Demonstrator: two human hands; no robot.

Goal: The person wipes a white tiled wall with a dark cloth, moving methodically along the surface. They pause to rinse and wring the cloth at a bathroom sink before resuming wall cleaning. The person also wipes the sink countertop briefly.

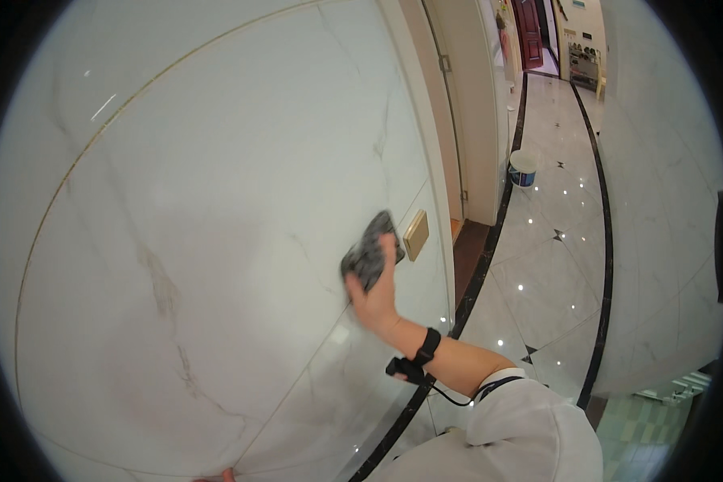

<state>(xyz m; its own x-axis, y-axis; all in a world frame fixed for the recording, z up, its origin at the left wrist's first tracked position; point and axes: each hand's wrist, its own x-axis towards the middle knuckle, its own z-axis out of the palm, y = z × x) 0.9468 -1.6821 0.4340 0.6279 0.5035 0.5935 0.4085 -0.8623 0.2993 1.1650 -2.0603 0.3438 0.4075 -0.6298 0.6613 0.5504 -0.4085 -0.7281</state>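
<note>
My right hand (376, 301) presses a dark grey cloth (367, 255) against a white marble-look wall tile (241, 201). Its fingers are bent over the bunched cloth, which is slightly blurred. Just right of the cloth sits a gold switch plate (415, 235), close to the fingertips. Around my right wrist is a black strap (428, 345) with a small black device and a cable. Only the fingertips of my left hand (228, 475) show at the lower edge, apart and by the wall; the rest of that hand is out of sight.
Right of the wall stands a door frame (474, 120). A white bucket with a blue label (522, 170) is on the glossy tiled floor (550, 273) of the hallway, which has dark borders. Far off are a red door (528, 34) and a shoe rack (585, 66).
</note>
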